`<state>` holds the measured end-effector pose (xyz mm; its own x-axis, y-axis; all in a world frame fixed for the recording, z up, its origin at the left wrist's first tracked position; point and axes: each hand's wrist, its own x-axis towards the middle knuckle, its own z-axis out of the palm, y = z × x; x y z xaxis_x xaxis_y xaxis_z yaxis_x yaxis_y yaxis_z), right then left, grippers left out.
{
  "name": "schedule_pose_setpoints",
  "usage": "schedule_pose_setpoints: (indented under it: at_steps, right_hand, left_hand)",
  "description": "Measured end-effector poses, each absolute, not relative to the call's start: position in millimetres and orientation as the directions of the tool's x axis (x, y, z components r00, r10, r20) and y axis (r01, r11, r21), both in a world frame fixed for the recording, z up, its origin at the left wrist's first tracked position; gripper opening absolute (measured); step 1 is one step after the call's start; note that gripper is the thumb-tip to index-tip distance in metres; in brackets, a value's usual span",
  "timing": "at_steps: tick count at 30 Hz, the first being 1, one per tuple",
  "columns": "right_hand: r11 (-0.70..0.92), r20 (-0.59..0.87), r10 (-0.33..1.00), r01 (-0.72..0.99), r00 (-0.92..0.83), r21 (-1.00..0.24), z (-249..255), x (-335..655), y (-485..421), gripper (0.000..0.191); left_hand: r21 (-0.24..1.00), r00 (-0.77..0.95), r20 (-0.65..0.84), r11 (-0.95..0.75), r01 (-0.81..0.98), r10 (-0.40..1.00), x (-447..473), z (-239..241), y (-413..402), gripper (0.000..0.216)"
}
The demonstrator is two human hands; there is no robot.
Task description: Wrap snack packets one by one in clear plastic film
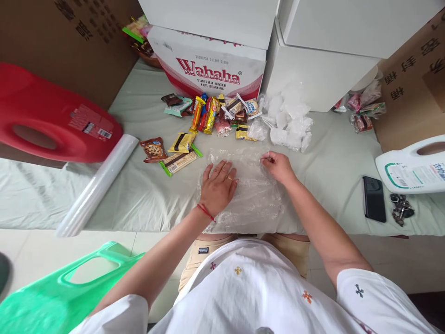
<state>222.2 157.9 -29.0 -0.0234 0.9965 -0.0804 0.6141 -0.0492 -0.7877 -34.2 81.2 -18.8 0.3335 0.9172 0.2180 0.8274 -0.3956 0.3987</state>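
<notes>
A sheet of clear plastic wrap (255,197) lies spread on the pale green cloth in front of me. My left hand (218,185) rests flat on its left part, fingers stretched out. My right hand (278,166) pinches the sheet's far edge between closed fingers. Just beyond lie several wrapped snacks (208,116), with a cookie packet (153,148) and wafer bars (179,160) nearer on the left. A heap of snacks bundled in clear wrap (290,120) sits to the far right of the sheet.
A roll of plastic wrap (97,183) lies at the left, beside a red jug (52,118). A Wahaha carton (208,65) and white boxes (320,69) stand behind. A phone (374,198), keys (401,209) and a white jug (413,167) are on the right. A green bag (66,287) sits low left.
</notes>
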Motion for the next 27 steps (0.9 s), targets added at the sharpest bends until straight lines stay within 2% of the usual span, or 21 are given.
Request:
schedule_pose_setpoints:
  at_steps: [2, 4, 6, 7, 10, 12, 14, 17, 19, 21, 23, 25, 27]
  right_hand:
    - [-0.038, 0.041, 0.995, 0.733, 0.09, -0.679, -20, 230, 159, 0.022]
    - [0.013, 0.22, 0.967, 0.842, 0.126, -0.539, -9, 230, 148, 0.033]
    - [0.139, 0.332, 0.943, 0.892, 0.013, -0.429, -3, 220, 124, 0.045]
    - [0.219, 0.336, 0.938, 0.893, -0.082, -0.394, -3, 214, 109, 0.049]
    - [0.38, 0.201, 0.923, 0.861, -0.328, -0.339, -16, 203, 64, 0.061]
    - [0.363, 0.116, 0.932, 0.875, -0.344, -0.32, -27, 210, 46, 0.061]
    - [0.335, 0.058, 0.94, 0.884, -0.335, -0.327, -29, 222, 46, 0.056]
    - [0.322, -0.035, 0.935, 0.885, -0.353, -0.336, -12, 226, 79, 0.037]
    - [0.342, -0.077, 0.924, 0.899, -0.375, -0.272, 5, 209, 121, 0.031]
    - [0.478, -0.004, 0.875, 0.865, -0.485, -0.152, 21, 177, 172, 0.03]
    - [0.67, 0.137, 0.734, 0.742, -0.665, 0.013, 31, 136, 226, 0.038]
    - [0.774, 0.209, 0.543, 0.582, -0.813, 0.252, 35, 93, 276, 0.043]
    - [0.757, 0.147, 0.355, 0.376, -0.923, 0.534, 35, 53, 314, 0.038]
  left_hand:
    - [0.357, 0.277, 0.144, -0.311, 0.881, 0.95, -32, -30, 91, 0.047]
    - [0.321, 0.242, 0.084, -0.256, 0.912, 0.967, -31, -39, 93, 0.052]
    - [0.309, 0.252, 0.061, -0.258, 0.915, 0.966, -31, -42, 90, 0.054]
    - [0.309, 0.26, 0.063, -0.267, 0.913, 0.963, -32, -42, 88, 0.055]
    - [0.319, 0.248, 0.079, -0.26, 0.911, 0.965, -41, -41, 87, 0.057]
    - [0.327, 0.245, 0.072, -0.255, 0.91, 0.967, -51, -41, 91, 0.059]
    - [0.328, 0.272, 0.053, -0.274, 0.904, 0.961, -62, -44, 95, 0.061]
    - [0.309, 0.309, 0.024, -0.301, 0.902, 0.951, -70, -46, 98, 0.062]
    - [0.294, 0.309, 0.013, -0.299, 0.908, 0.951, -71, -45, 98, 0.061]
    - [0.288, 0.31, 0.008, -0.299, 0.91, 0.951, -70, -44, 96, 0.061]
    - [0.29, 0.308, 0.012, -0.298, 0.909, 0.951, -70, -42, 96, 0.061]
    - [0.298, 0.303, 0.017, -0.294, 0.908, 0.953, -70, -41, 96, 0.061]
    - [0.311, 0.299, 0.019, -0.29, 0.905, 0.954, -71, -41, 96, 0.06]
